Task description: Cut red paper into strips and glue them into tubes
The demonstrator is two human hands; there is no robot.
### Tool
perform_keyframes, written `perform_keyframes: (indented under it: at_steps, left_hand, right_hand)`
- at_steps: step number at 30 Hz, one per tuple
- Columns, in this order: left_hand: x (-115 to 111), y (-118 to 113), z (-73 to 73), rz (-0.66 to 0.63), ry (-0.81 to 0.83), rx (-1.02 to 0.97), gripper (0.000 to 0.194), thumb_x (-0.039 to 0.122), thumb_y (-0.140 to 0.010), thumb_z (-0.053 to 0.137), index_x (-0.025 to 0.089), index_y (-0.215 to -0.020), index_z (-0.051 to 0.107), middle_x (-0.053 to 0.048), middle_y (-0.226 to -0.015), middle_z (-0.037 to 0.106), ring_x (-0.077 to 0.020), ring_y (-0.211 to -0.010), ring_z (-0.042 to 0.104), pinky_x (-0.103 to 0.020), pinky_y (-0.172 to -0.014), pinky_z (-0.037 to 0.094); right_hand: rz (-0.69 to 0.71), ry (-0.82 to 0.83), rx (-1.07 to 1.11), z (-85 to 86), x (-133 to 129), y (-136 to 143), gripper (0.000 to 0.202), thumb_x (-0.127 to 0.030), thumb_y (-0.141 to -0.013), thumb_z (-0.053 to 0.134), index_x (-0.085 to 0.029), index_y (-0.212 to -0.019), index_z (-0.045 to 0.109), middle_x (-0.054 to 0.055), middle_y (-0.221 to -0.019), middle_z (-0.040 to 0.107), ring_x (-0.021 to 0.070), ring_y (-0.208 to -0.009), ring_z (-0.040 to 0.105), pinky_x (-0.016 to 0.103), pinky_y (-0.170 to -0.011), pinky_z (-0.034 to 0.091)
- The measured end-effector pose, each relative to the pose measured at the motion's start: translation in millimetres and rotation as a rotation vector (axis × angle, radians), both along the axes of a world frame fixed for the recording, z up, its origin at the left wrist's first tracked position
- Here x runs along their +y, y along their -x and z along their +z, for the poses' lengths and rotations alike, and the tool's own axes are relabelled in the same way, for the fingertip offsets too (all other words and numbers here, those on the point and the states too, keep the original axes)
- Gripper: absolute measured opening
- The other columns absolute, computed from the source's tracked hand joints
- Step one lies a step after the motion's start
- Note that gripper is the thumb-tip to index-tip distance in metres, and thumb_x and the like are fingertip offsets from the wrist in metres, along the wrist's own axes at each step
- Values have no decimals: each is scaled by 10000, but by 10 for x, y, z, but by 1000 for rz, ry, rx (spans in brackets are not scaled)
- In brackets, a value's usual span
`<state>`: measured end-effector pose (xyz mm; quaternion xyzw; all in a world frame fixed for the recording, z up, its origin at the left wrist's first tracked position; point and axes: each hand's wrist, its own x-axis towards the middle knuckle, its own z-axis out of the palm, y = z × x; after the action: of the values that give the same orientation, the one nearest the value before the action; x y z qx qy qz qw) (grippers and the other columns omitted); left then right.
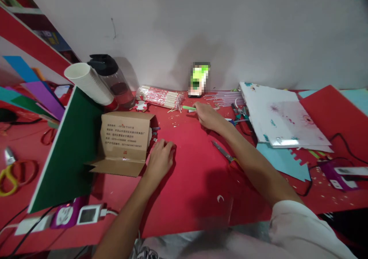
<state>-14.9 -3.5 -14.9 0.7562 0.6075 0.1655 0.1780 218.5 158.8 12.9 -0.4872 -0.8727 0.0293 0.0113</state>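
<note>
My right hand (205, 115) reaches to the back of the red table (189, 197), its fingers closed round a slim light green stick (188, 108). The stick points left; its kind is unclear and part of it is hidden by the fingers. My left hand (161, 156) rests on the table with fingers curled in, and nothing shows in it. It lies just right of an opened cardboard box (126, 138) printed with dark text. Between my right forearm and the table's middle lie scissors (222, 151), their handles partly covered by the arm.
Along the wall stand a phone (199, 79), wrapped wooden sticks (159, 97), purple straws (225, 99) and a bottle (116, 81) behind stacked paper cups (89, 84). A green board (69, 148) rises at left. White flowered sheets (276, 115) lie at right. Cables and a purple socket (66, 213) occupy the front left.
</note>
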Motion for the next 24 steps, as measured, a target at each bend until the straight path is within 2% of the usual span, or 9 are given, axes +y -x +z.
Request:
perform_keyframes:
  at_steps: [2,5,7,9,13,15,17,21,24]
  left_hand:
    - [5,0,3,3,9,-5,174,156,-972,556,189,-1063,701,-90,-990,623,-256,-978,618,-379,-881,495]
    - [14,7,-9,10,13,-35,158,150,-961,576,194,-1052,697,-87,-997,628,-255,-987,624,-379,-891,499]
    - [21,15,-23,11,13,-62,149,141,-955,585,200,-1041,691,-79,-993,631,-246,-984,630,-372,-898,502]
    - [29,24,-35,11,16,-82,142,135,-948,589,201,-1031,683,-77,-995,634,-243,-983,635,-372,-901,505]
    - [39,32,-37,8,23,-97,115,140,-942,596,199,-1025,648,-81,-1015,642,-246,-996,634,-382,-910,509]
    - [41,31,-34,12,22,-101,117,146,-944,596,203,-1043,622,-78,-1028,648,-244,-992,629,-385,-915,507]
    - [41,29,-32,23,22,-114,146,140,-944,595,205,-1074,601,-77,-1037,657,-239,-981,626,-386,-914,506]
    - [41,30,-34,31,33,-151,180,138,-945,598,203,-1113,592,-84,-1057,667,-235,-983,630,-391,-914,510]
    - [42,34,-31,32,41,-156,158,149,-950,604,208,-1096,610,-81,-1059,667,-236,-999,635,-392,-921,510]
  right_hand:
    - [20,-7,42,14,-39,30,254,-130,-1003,372,-118,-1189,545,197,-1070,701,291,-884,615,333,-706,331]
    - [-25,-17,65,13,-92,108,272,-260,-1070,333,-154,-1216,538,172,-1029,722,282,-823,632,318,-659,299]
    - [-45,-17,98,-3,-110,154,302,-328,-1090,321,-168,-1232,535,158,-1000,729,279,-811,639,312,-651,305]
    - [-20,12,168,-26,-112,184,284,-317,-1089,327,-178,-1212,542,142,-1001,723,270,-828,637,312,-673,341]
    - [75,39,472,-34,-142,223,237,-311,-1066,368,-190,-1089,570,126,-1054,663,257,-964,605,357,-845,433]
    - [47,8,667,-1,-230,249,231,-373,-1047,428,-202,-1044,582,114,-1078,619,253,-1029,579,376,-912,442]
    - [-58,19,849,36,-388,283,245,-451,-1021,494,-224,-1016,584,71,-1013,585,228,-974,568,355,-873,460]
    - [-246,303,1131,-18,-783,338,402,-639,-962,544,-248,-874,517,-17,-752,465,151,-656,453,286,-626,435]
    - [-313,489,1262,-174,-979,337,557,-774,-913,503,-239,-759,534,-8,-701,452,143,-594,430,282,-524,393]
